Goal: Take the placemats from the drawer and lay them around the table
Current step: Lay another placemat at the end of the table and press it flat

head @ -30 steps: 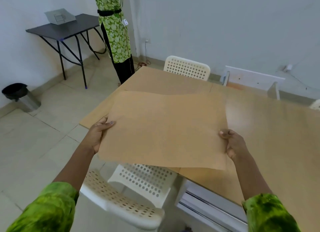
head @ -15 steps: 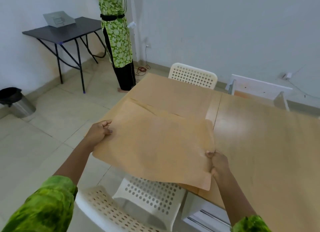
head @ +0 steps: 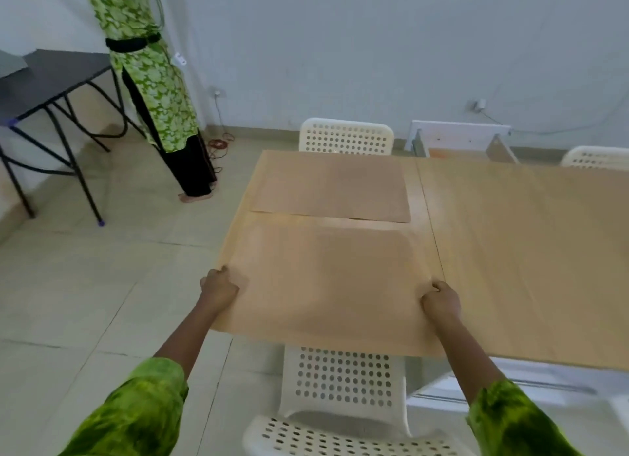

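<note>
A tan placemat (head: 326,278) lies flat on the near left end of the wooden table (head: 527,258), almost the same colour as the tabletop. My left hand (head: 218,287) grips its left edge with curled fingers. My right hand (head: 440,300) grips its right near corner the same way. A second tan placemat (head: 330,186) lies flat on the far side of the same table end, in front of the far chair.
A white perforated chair (head: 343,387) stands tucked below the near edge, another (head: 347,137) at the far side, a third (head: 595,156) at far right. A white open drawer (head: 459,139) sits beyond the table. A person in green (head: 149,91) stands by a black side table (head: 54,81).
The placemat I held in the air has come down flat onto the near left end of the table. My view has shifted right and a second placemat at the far side has come into sight.
</note>
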